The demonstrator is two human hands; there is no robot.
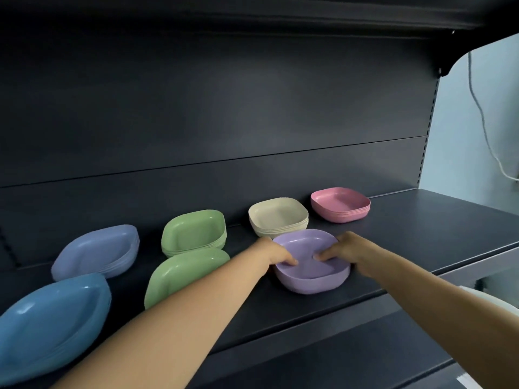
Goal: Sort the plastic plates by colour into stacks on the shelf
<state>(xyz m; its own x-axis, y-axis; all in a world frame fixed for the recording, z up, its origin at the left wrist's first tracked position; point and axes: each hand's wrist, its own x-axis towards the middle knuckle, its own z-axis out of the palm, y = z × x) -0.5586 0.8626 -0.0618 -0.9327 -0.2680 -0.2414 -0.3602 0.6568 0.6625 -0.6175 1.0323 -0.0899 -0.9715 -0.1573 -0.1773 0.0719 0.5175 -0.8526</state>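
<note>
Both hands grip one lilac plate at the front of the shelf.

The lilac plate (310, 262) sits on the dark shelf (421, 234) near its front edge. The left hand (276, 254) holds its left rim, thumb curled over into the bowl; the right hand (344, 252) holds the right rim the same way, thumbs nearly meeting across the centre. Directly behind the grip, just beside the held plate, stands the cream stack (278, 216). Behind and to the right is the pink stack (340, 204). To the left of the grip lies a single green plate (179, 273), with the green stack (193, 231) behind it. Further left are the periwinkle stack (97, 249) and, nearest the front, the blue stack (50, 321). A white cable (484, 122) hangs on the wall, well apart to the right.
</note>
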